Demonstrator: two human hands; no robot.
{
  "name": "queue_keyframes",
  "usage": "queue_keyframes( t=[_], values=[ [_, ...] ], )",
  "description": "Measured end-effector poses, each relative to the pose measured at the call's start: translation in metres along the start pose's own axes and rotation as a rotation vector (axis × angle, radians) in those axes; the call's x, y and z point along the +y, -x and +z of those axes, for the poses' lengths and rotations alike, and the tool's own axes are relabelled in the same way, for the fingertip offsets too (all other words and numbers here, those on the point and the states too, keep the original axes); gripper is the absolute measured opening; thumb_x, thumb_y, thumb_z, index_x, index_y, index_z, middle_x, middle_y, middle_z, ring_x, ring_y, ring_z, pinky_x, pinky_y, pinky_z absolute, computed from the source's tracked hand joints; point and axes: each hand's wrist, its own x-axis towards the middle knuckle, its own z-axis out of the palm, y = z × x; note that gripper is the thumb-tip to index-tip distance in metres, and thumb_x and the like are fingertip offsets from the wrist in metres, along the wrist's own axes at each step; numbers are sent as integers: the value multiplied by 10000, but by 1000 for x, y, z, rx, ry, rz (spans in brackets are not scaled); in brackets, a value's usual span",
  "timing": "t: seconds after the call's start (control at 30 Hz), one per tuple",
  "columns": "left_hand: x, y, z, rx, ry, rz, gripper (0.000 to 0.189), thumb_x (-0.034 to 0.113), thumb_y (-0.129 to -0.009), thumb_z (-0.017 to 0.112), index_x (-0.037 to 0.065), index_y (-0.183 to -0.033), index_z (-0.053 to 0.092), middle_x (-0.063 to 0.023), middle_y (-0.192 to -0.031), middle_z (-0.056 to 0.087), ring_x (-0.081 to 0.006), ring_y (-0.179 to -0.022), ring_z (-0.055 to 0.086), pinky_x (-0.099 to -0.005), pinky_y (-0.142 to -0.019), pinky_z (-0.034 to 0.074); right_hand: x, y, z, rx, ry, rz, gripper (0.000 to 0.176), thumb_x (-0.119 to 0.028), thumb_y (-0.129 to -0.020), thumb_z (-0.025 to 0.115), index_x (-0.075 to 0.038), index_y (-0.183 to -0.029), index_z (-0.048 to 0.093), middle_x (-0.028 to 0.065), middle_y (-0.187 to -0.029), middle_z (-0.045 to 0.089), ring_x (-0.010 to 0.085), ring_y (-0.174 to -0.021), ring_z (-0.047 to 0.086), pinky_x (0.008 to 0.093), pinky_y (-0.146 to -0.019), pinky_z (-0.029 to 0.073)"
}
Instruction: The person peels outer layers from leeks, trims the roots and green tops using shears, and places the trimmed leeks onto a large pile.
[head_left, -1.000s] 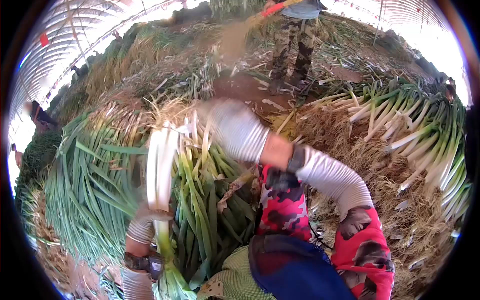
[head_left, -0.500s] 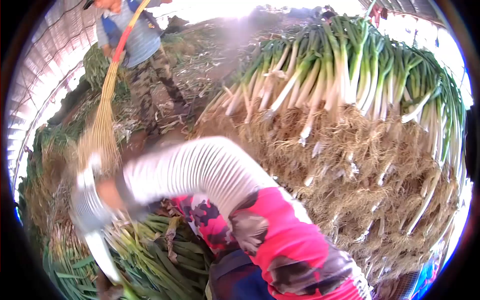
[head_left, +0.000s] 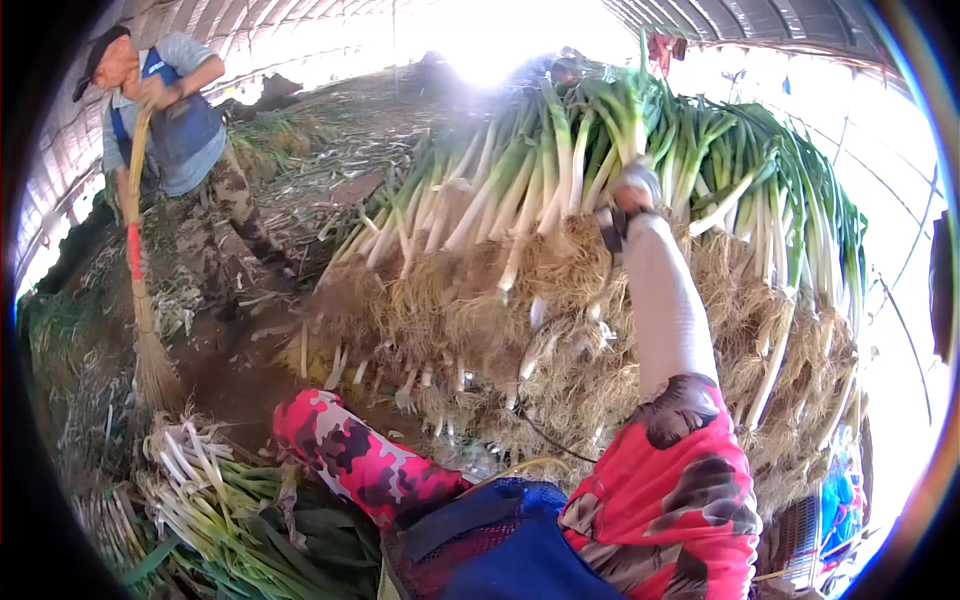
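Note:
My right hand (head_left: 635, 190), in a grey glove, reaches forward to the big stacked heap of leeks (head_left: 565, 165). Its fingers are closed round the pale stalk of a leek (head_left: 625, 118), whose green leaves stand up above the hand. Shaggy brown roots (head_left: 560, 335) face me along the front of the heap. A pile of leeks (head_left: 235, 505) with green leaves and white stalks lies at the lower left. My left hand is out of sight.
At the left a person (head_left: 190, 150) stands holding a straw broom (head_left: 148, 340) with its bristles on the littered ground. Pink camouflage cloth (head_left: 365, 455) and blue cloth (head_left: 520, 550) are close below me. A crate (head_left: 790, 545) stands at the lower right.
My right hand has swung from the lower-left pile, where it held a white-stalked leek, up to the heap at the right. The view has shifted, and the person's broom now stands more upright.

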Motion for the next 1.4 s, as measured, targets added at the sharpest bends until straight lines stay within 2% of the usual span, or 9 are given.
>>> queue_keyframes(
  t=[0.27,0.4,0.6,0.63,0.73,0.9,1.03,1.33,1.4],
  values=[
    [-28,21,-115,367,57,21,603,64,-735,665,53,-1280,406,-98,-1136,506,-211,-953,550,-319,-754,513,-4,-18,17,21,61,178,762,-226,-781,574,145,-1316,178,254,-1038,609,355,-924,625,433,-811,494],
    [-66,1,-175,299,-17,85,467,103,-716,646,26,-1145,478,-78,-989,536,-185,-849,561,-302,-710,498,-52,27,12,-238,884,-393,462,-205,-851,533,109,-1174,432,218,-1046,607,344,-955,613,431,-781,509],
    [-122,-48,-185,414,-699,-53,330,205,-729,638,19,-1001,632,-128,-931,647,-219,-880,606,-319,-777,474,-183,149,149,-661,323,-978,289,-238,-829,561,-2,-996,559,205,-891,624,307,-836,628,417,-693,497],
    [-158,-66,-199,549,-810,235,277,223,-702,681,21,-889,649,-71,-739,642,-164,-681,594,-298,-662,481,-205,196,167,-777,241,-1081,264,-243,-825,565,-20,-966,580,203,-866,627,301,-816,631,414,-678,495],
    [-143,-86,-175,676,-912,-5,363,237,-667,713,58,-978,655,-146,-893,666,-251,-821,649,-318,-752,504,-246,365,182,-844,-47,-1645,300,-227,-846,556,-34,-1072,589,162,-906,654,295,-786,633,384,-694,497],
    [-132,-123,-179,842,-879,-392,683,381,-645,743,12,-1173,514,-237,-1047,610,-367,-980,593,-405,-862,471,-266,590,250,-1386,-240,-1937,327,-324,-838,528,-51,-1014,565,200,-850,616,361,-783,611,422,-694,478],
    [-170,-151,-198,674,-641,-557,736,411,-576,779,-32,-1109,531,-227,-1052,610,-348,-983,593,-391,-874,458,-275,684,269,-1737,-243,-1479,468,-327,-791,580,38,-1083,555,251,-885,626,363,-828,621,414,-757,489],
    [-49,-40,-198,654,139,-46,517,-10,-593,658,-10,-1083,492,-129,-866,616,-228,-676,645,-234,-465,496,-280,717,279,-2368,-809,-129,586,-100,-679,752,14,-1191,490,119,-964,623,184,-805,599,294,-638,511],
    [-16,-18,-222,775,150,73,523,-23,-594,635,-35,-1089,467,-143,-862,606,-240,-649,651,-238,-408,511,-287,702,272,-2266,-886,-214,545,-98,-684,740,7,-1164,504,82,-909,617,153,-728,582,285,-616,494]
  ],
)
